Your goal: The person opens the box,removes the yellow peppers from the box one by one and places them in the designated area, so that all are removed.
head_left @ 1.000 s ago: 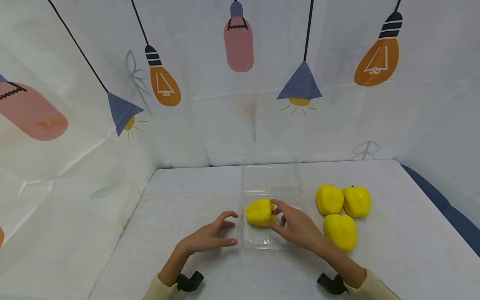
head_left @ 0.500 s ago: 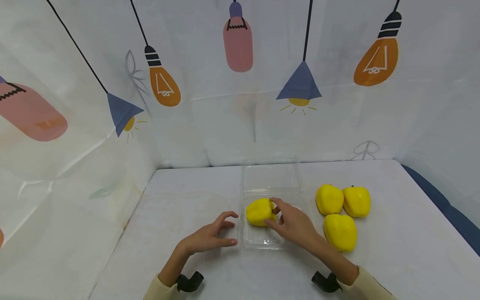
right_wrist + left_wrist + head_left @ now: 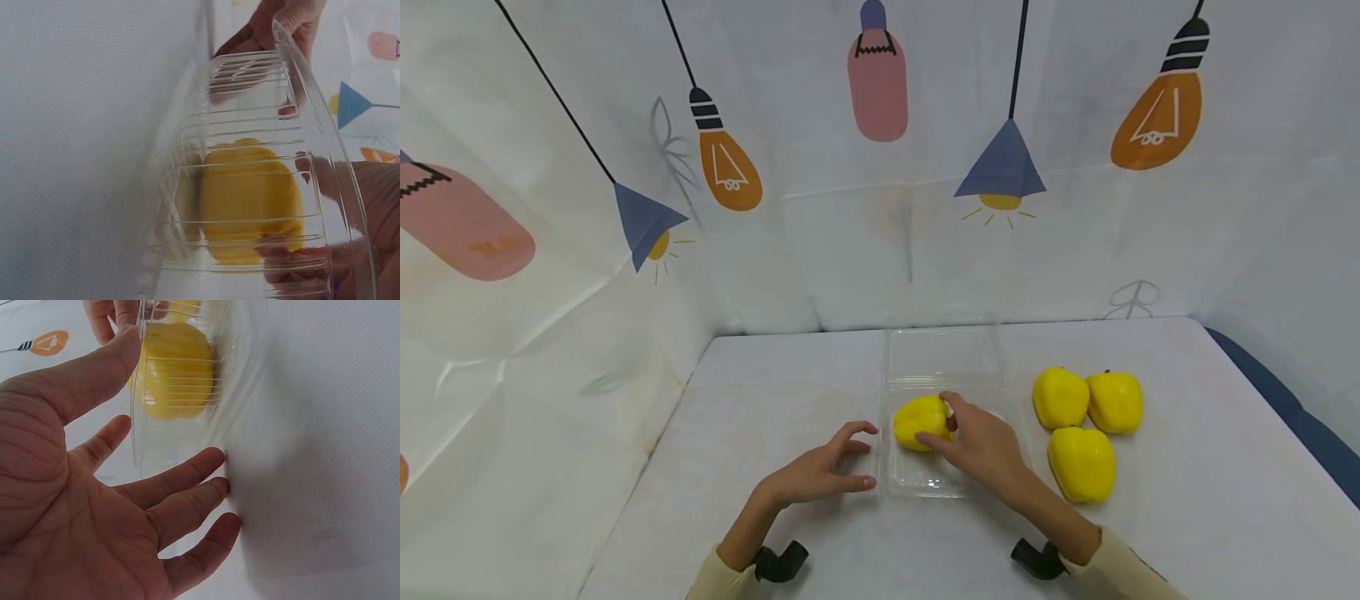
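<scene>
A yellow bell pepper (image 3: 914, 421) lies on its side in the bottom half of a clear plastic clamshell box (image 3: 921, 485), whose lid (image 3: 943, 350) is folded back behind it. My right hand (image 3: 988, 446) reaches over the box's right side and holds the pepper at its stem end, thumb on the near side and forefinger on the far side. Through the ribbed wall, the right wrist view shows the pepper (image 3: 247, 200) beside my fingers. My left hand (image 3: 820, 473) is just left of the box, its fingers spread and loosely bent, with nothing in them.
To the right of the box, a group of three more yellow bell peppers (image 3: 1082, 464) rests on the white table (image 3: 1210, 433). Behind the table hangs a white sheet (image 3: 820, 258) printed with lamps and bulbs.
My right hand has shifted slightly left, and its thumb has slid farther across the near side of the pepper. My left hand keeps its place.
</scene>
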Demonstrator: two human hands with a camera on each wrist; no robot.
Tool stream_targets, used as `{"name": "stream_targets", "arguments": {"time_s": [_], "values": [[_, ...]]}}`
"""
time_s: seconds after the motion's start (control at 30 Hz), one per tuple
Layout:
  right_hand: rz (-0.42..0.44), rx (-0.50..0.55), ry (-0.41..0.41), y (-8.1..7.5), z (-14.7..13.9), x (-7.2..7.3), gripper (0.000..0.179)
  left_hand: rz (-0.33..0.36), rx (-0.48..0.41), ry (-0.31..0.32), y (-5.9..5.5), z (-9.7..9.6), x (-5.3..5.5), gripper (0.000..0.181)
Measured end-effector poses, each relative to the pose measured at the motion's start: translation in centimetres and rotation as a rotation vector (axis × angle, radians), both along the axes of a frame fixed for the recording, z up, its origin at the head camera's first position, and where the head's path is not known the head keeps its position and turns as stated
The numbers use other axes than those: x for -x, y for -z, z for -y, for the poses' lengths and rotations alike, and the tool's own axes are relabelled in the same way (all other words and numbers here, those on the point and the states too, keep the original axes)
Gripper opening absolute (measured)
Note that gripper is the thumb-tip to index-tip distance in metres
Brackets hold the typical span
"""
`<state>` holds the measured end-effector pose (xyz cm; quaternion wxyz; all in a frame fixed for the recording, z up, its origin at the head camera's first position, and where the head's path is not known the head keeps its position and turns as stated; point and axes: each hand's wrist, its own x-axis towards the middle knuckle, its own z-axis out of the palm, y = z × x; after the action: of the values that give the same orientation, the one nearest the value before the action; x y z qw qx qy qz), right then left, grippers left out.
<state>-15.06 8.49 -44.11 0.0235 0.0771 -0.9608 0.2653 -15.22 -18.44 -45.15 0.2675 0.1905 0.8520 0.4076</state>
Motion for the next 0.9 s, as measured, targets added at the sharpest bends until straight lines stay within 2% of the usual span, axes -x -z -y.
{"name": "stream_targets", "arguments": {"time_s": [0.53,0.9], "values": [[-0.092,-0.041,-0.009,0.48,0.63,0.14,0.082,0.003,-0.005,0.014,0.08,0.07,0.19,0.064],[-0.074,-0.065,-0.013,0.63,0.69,0.28,0.081,0.006,-0.012,0.018,-0.09,0.14,0.05,0.062]]}}
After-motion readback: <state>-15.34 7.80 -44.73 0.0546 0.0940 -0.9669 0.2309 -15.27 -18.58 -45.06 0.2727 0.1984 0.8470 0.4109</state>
